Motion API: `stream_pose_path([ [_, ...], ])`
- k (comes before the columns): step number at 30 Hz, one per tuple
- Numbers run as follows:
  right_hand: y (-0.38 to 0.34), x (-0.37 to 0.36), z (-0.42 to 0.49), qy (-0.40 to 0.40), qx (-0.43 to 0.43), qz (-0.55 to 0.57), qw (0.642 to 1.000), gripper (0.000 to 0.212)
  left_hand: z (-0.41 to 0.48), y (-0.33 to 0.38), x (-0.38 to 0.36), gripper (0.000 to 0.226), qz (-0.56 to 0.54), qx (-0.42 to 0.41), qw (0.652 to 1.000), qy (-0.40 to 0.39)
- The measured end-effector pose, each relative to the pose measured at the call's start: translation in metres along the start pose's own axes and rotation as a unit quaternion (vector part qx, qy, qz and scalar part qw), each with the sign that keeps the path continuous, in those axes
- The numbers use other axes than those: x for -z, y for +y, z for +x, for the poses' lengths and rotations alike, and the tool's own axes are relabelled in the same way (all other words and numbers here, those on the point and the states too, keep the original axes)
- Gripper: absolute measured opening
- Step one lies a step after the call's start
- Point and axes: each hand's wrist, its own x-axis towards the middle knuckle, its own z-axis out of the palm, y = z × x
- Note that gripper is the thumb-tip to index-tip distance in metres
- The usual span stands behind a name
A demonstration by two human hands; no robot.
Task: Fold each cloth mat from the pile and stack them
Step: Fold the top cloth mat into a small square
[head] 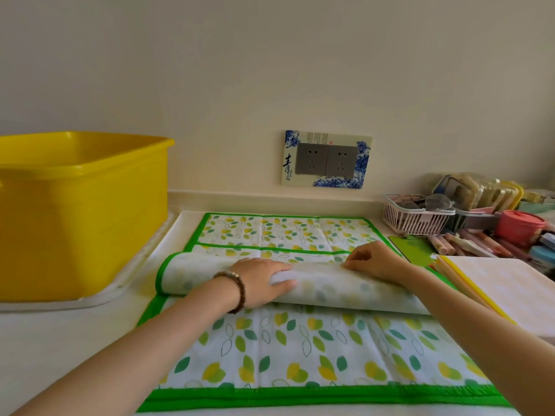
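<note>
A white cloth mat [300,352] with green and yellow leaves and a green border lies spread on the counter in front of me. Its middle part is folded over into a pale, reverse-side flap [345,292]. My left hand [261,283], with a bead bracelet at the wrist, grips the flap's fold near the centre, thumb under the edge. My right hand [375,261] pinches the flap's far edge further right. A second leaf-print mat [288,229] lies flat behind, toward the wall.
A big yellow plastic tub [81,211] stands at the left on a white tray. At the right lie a stack with a yellow-edged pale cloth [504,289], a white basket [417,217], a red lidded pot [519,226] and several pens. A double socket [327,159] is on the wall.
</note>
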Motion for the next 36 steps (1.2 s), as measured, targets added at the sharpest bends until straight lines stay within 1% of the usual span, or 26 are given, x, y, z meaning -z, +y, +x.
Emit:
stream_pose_path([
  [3,0.002,-0.008,0.012,0.047,-0.008,-0.023,0.999,0.013,0.008,-0.001,-0.008,0.058,0.023,0.006,1.000,-0.018],
  [6,0.003,-0.015,0.021,0.072,-0.024,-0.040,0.996,0.014,0.019,-0.008,-0.020,0.058,0.026,0.020,0.999,-0.029],
  [13,0.004,-0.024,0.042,0.094,-0.052,-0.025,0.994,0.006,0.034,-0.016,-0.031,0.057,0.018,0.044,0.999,-0.015],
  [20,0.005,-0.034,0.044,0.127,-0.055,0.020,0.990,0.009,0.040,-0.019,-0.038,0.058,0.030,0.051,0.998,0.001],
  [26,-0.006,-0.033,0.038,0.131,-0.076,0.016,0.988,0.008,0.040,-0.020,-0.040,0.058,0.020,0.051,0.999,0.003],
  [28,-0.023,-0.038,0.031,0.146,-0.060,0.010,0.987,0.016,0.040,-0.020,-0.041,0.058,0.017,0.054,0.998,0.001],
  [31,-0.059,-0.062,0.018,0.125,0.007,-0.009,0.992,0.032,0.041,-0.019,-0.042,0.059,0.016,0.059,0.998,-0.001],
  [34,-0.078,-0.085,0.009,0.078,0.001,-0.014,0.997,0.039,0.041,-0.019,-0.042,0.059,0.021,0.064,0.998,0.006],
  [36,-0.077,-0.094,0.005,0.060,-0.004,-0.052,0.997,0.042,0.041,-0.019,-0.042,0.059,0.026,0.061,0.998,0.010],
])
